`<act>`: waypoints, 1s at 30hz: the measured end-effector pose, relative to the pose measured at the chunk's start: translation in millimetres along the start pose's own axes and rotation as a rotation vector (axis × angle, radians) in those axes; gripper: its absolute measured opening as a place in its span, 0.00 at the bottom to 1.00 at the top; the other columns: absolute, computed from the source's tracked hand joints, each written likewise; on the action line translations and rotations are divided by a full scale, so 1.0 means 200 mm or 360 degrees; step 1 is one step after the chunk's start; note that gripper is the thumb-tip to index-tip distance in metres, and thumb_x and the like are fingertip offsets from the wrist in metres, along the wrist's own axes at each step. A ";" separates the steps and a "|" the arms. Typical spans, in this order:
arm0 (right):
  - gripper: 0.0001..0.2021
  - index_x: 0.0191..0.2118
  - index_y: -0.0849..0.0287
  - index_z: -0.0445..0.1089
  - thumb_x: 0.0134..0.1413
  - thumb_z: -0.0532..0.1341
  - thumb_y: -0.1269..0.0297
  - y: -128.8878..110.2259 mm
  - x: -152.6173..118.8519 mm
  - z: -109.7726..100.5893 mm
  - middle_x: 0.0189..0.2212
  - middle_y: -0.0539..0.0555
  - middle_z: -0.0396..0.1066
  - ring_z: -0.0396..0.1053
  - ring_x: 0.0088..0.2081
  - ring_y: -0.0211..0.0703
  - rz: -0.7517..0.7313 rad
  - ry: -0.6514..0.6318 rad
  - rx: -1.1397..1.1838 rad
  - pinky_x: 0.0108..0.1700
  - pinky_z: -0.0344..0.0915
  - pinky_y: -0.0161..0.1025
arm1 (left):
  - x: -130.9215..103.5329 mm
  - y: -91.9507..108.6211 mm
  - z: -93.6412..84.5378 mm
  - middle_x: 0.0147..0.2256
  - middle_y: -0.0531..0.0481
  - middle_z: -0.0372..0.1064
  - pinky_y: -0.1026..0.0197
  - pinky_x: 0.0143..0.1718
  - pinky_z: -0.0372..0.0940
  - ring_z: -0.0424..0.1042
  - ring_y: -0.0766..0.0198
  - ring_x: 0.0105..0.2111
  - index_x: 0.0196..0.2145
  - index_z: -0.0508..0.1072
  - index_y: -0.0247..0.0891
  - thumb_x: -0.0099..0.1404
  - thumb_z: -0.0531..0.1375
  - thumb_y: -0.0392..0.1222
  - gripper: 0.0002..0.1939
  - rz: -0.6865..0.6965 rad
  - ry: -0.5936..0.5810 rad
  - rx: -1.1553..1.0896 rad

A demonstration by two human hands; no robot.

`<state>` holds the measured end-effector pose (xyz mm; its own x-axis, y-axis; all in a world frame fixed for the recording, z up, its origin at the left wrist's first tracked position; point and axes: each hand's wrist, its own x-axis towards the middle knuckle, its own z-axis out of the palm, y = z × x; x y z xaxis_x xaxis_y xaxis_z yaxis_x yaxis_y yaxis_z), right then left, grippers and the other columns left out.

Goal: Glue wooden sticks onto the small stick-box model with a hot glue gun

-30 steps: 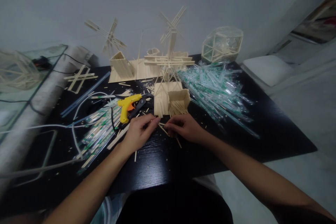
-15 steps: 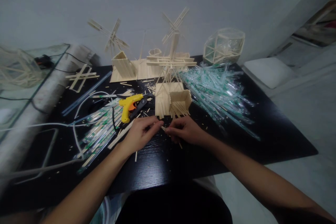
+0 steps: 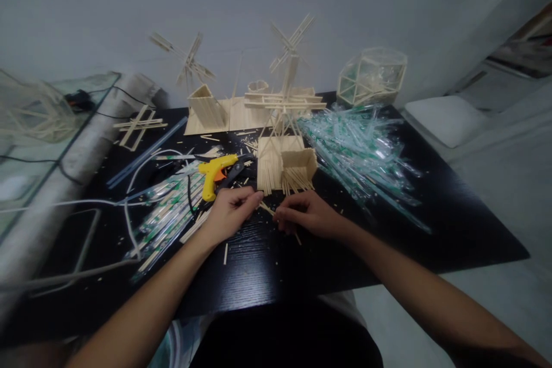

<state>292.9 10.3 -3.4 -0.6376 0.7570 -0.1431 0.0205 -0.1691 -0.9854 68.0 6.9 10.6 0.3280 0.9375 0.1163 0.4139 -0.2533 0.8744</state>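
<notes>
A flat crossed frame of pale wooden sticks [image 3: 140, 125] lies separate, then a yellow plastic glue gun [image 3: 211, 175]. The left hand [image 3: 230, 211] has its fingertips together, on what I can't tell; a thin pale wooden stick [image 3: 267, 209], seemingly unattached yet, shows before the largely built pale wooden windmill model [image 3: 269, 164]; the right hand [image 3: 311, 215] pinches that stick.

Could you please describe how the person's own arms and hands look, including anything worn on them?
The left hand and right hand are bare, without gloves. Both forearms are uncovered, with no watch visible. A dark sleeve shows on the right arm; no left sleeve is in view.
</notes>
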 end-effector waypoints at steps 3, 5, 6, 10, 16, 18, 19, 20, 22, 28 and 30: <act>0.18 0.34 0.63 0.78 0.57 0.68 0.49 0.00 -0.01 0.00 0.25 0.51 0.76 0.71 0.24 0.35 -0.0006 -0.0003 -0.0034 0.28 0.67 0.31 | 0.00 0.01 0.00 0.16 0.58 0.54 0.66 0.21 0.50 0.53 0.71 0.18 0.17 0.62 0.37 0.70 0.57 0.49 0.25 -0.0023 0.0039 -0.0029; 0.16 0.36 0.62 0.78 0.59 0.67 0.52 0.00 -0.01 0.00 0.26 0.51 0.76 0.71 0.26 0.35 -0.0031 -0.0023 -0.0062 0.30 0.68 0.31 | 0.01 0.01 0.00 0.16 0.57 0.56 0.66 0.22 0.51 0.54 0.71 0.18 0.18 0.63 0.37 0.70 0.56 0.49 0.25 -0.0035 0.0081 -0.0041; 0.15 0.38 0.62 0.78 0.60 0.67 0.53 -0.01 -0.01 0.00 0.27 0.52 0.76 0.72 0.26 0.36 -0.0048 -0.0042 -0.0086 0.30 0.68 0.32 | 0.01 0.02 0.00 0.16 0.57 0.56 0.66 0.22 0.51 0.55 0.71 0.18 0.17 0.63 0.37 0.71 0.56 0.49 0.25 -0.0041 0.0099 -0.0045; 0.13 0.36 0.63 0.78 0.64 0.64 0.57 0.00 -0.02 0.00 0.26 0.51 0.76 0.71 0.26 0.36 -0.0162 -0.0127 -0.0362 0.31 0.67 0.32 | 0.00 0.01 0.02 0.16 0.57 0.57 0.66 0.23 0.52 0.56 0.71 0.19 0.18 0.64 0.36 0.72 0.56 0.50 0.26 -0.0044 0.0085 -0.0021; 0.11 0.33 0.63 0.77 0.64 0.63 0.63 0.00 -0.02 0.01 0.27 0.52 0.76 0.70 0.29 0.36 -0.0474 -0.0186 -0.0828 0.34 0.62 0.32 | -0.01 -0.01 0.05 0.18 0.57 0.59 0.66 0.25 0.53 0.58 0.71 0.20 0.21 0.66 0.36 0.74 0.53 0.51 0.25 -0.0045 -0.0077 -0.0045; 0.12 0.33 0.63 0.77 0.65 0.61 0.63 -0.02 -0.03 0.02 0.27 0.52 0.75 0.69 0.29 0.36 -0.0469 -0.0201 -0.0832 0.35 0.62 0.32 | -0.01 -0.01 0.06 0.19 0.57 0.59 0.66 0.25 0.54 0.59 0.70 0.21 0.21 0.65 0.36 0.75 0.53 0.52 0.25 -0.0076 -0.0100 -0.0106; 0.12 0.33 0.63 0.76 0.66 0.61 0.63 -0.02 -0.03 0.03 0.27 0.51 0.74 0.68 0.29 0.36 -0.0448 -0.0196 -0.0813 0.34 0.62 0.32 | -0.01 0.00 0.06 0.19 0.57 0.60 0.66 0.26 0.55 0.59 0.70 0.21 0.22 0.65 0.36 0.75 0.53 0.52 0.26 -0.0096 -0.0107 -0.0142; 0.12 0.33 0.63 0.76 0.66 0.61 0.62 -0.03 -0.04 0.03 0.26 0.51 0.73 0.68 0.28 0.36 -0.0423 -0.0184 -0.0788 0.34 0.61 0.32 | -0.01 0.00 0.06 0.19 0.56 0.60 0.66 0.27 0.56 0.60 0.70 0.21 0.22 0.65 0.36 0.75 0.52 0.53 0.26 -0.0115 -0.0109 -0.0181; 0.13 0.33 0.63 0.75 0.66 0.60 0.62 -0.04 -0.04 0.03 0.25 0.49 0.71 0.66 0.28 0.35 -0.0380 -0.0147 -0.0732 0.33 0.60 0.31 | 0.00 0.01 0.06 0.19 0.56 0.61 0.66 0.28 0.57 0.61 0.70 0.21 0.22 0.66 0.36 0.75 0.52 0.54 0.26 -0.0140 -0.0115 -0.0262; 0.13 0.30 0.63 0.73 0.63 0.60 0.60 -0.02 -0.03 0.03 0.23 0.47 0.67 0.62 0.26 0.34 -0.0329 -0.0029 -0.0573 0.30 0.57 0.31 | 0.01 0.00 0.08 0.24 0.53 0.69 0.65 0.26 0.64 0.69 0.67 0.23 0.31 0.70 0.34 0.68 0.60 0.59 0.22 -0.0298 -0.0245 -0.0764; 0.13 0.29 0.63 0.73 0.62 0.61 0.60 -0.02 -0.03 0.04 0.23 0.47 0.67 0.61 0.26 0.34 -0.0306 -0.0004 -0.0544 0.30 0.56 0.31 | 0.02 0.00 0.09 0.25 0.52 0.70 0.65 0.26 0.66 0.70 0.67 0.23 0.31 0.70 0.34 0.67 0.62 0.58 0.22 -0.0352 -0.0276 -0.0962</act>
<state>290.4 1.0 1.3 -0.6565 0.7529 0.0470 0.1555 0.1961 -0.9682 84.4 5.4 2.2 0.4430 0.8871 -0.1296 -0.0451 0.1664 0.9850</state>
